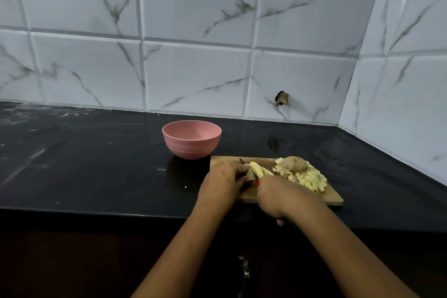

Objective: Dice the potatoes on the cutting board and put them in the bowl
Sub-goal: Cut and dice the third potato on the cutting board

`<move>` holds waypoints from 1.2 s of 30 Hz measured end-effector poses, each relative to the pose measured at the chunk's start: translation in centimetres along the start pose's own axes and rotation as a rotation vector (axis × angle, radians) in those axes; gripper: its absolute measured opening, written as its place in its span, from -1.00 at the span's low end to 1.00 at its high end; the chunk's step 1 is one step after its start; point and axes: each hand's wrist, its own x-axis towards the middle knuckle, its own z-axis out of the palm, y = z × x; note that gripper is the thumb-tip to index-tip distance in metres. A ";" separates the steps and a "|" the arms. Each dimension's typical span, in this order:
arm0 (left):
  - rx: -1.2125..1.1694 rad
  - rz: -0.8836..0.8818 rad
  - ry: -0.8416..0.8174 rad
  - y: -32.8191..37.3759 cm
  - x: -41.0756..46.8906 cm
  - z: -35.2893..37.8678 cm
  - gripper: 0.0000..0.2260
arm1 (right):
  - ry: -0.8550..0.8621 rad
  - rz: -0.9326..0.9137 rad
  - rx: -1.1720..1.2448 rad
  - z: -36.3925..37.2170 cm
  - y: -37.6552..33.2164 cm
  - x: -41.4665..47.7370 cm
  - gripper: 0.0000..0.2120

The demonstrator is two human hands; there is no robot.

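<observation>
Mid-dice: your left hand (223, 181) holds the potato (256, 170), right hand (278, 195) grips the knife (258, 182) (bowl (191, 139) empty, 10 o'clock). Next, likely: crosswise cuts.

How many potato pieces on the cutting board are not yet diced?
2. The left hand holds a partly sliced potato; a skin-on potato lies at the far edge of the diced pile, to the right. More may be hidden.

dim, flat light | soft overall | wide-angle bowing at edges
</observation>
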 end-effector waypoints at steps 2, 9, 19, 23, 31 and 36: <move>-0.007 -0.002 0.006 -0.1 0.0 0.0 -0.71 | -0.098 0.069 -0.056 -0.2 -0.2 -0.5 -0.78; 0.015 0.015 -0.010 0.2 -0.1 -0.5 -0.74 | -0.152 0.084 -0.104 -1.2 -1.6 0.9 -0.62; -0.026 -0.015 0.017 0.3 -0.4 -0.5 -0.69 | -0.140 0.061 -0.155 0.2 0.4 -2.0 -0.79; -0.036 -0.033 0.018 0.3 -0.5 -0.6 -0.69 | -0.166 0.006 0.042 -1.0 2.1 -0.7 -0.78; -0.072 -0.018 0.050 0.6 -0.8 -0.7 -0.81 | -0.060 -0.054 0.428 -0.2 3.8 0.0 -0.80; -0.068 0.032 0.048 0.8 -1.1 -1.1 -0.74 | 0.180 -0.118 0.585 0.6 5.4 -0.4 -0.83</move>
